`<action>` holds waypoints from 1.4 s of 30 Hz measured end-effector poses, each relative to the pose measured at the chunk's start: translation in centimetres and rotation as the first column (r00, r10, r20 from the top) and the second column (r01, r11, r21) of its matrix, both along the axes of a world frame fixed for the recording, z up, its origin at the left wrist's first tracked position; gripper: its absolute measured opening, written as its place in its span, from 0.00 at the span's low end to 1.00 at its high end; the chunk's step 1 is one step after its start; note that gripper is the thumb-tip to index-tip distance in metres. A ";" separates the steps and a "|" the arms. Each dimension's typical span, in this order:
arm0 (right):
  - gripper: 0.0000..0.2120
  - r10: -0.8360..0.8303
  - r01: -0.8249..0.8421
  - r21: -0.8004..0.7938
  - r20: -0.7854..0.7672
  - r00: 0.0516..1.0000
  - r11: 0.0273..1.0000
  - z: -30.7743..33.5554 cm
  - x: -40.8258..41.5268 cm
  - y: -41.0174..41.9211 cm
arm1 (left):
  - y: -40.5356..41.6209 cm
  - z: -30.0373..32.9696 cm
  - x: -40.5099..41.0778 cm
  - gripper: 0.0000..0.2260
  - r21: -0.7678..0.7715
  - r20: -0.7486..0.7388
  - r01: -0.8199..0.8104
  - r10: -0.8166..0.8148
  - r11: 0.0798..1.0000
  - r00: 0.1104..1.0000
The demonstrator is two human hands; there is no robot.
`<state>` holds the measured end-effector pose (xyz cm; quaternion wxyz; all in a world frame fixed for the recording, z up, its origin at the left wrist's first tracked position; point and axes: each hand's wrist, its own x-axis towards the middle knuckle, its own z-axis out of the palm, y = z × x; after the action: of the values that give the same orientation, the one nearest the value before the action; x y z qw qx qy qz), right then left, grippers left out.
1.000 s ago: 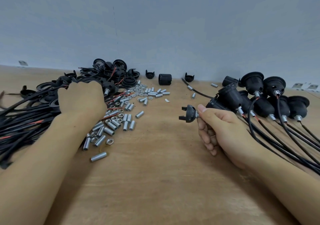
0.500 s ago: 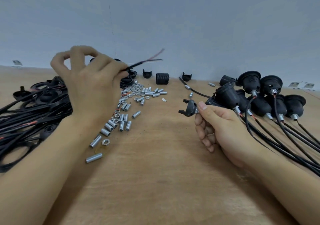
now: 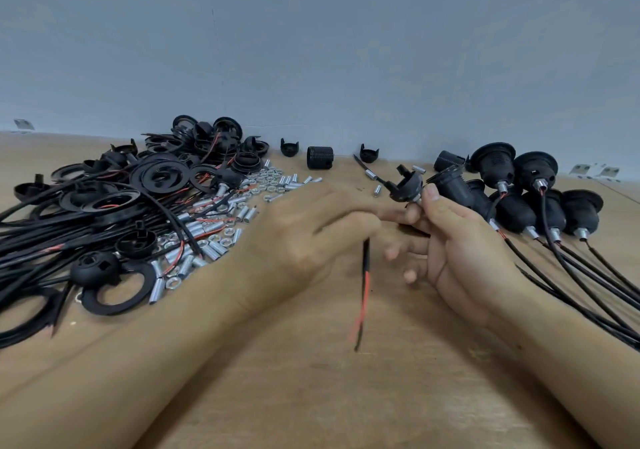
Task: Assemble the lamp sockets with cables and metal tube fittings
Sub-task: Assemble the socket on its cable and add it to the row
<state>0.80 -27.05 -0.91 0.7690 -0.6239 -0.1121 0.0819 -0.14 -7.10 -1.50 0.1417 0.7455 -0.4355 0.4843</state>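
Observation:
My right hand (image 3: 446, 237) pinches a black socket cap (image 3: 407, 185) with a short metal tube fitting at its base, held above the wooden table (image 3: 311, 396). My left hand (image 3: 304, 230) pinches a black cable (image 3: 363, 286) whose red and black wire ends hang down, blurred, just left of the right hand. The fingertips of both hands nearly meet under the cap. Where the cable's upper end goes is hidden by the fingers.
A heap of black cables, rings and socket parts (image 3: 114, 213) lies at the left. Metal tubes and nuts (image 3: 239, 206) are scattered beside it. Several assembled sockets with cables (image 3: 526, 192) stand at the right. A threaded socket body (image 3: 319, 157) sits by the wall.
My left hand has come down from above the parts heap and moved right with the cable, up to the right hand. My right hand has raised the cap slightly.

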 end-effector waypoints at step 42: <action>0.18 0.188 -0.148 0.294 -0.112 0.976 0.944 0.6 -0.5 0.2 | -1.5 -0.4 -1.5 0.10 -0.757 -0.651 -0.284 -0.714 0.588 0.258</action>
<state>0.33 -26.89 -0.29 0.8466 -0.4881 -0.1219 0.1737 -1.67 -8.55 -1.89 0.7451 0.6539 -0.1223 0.0486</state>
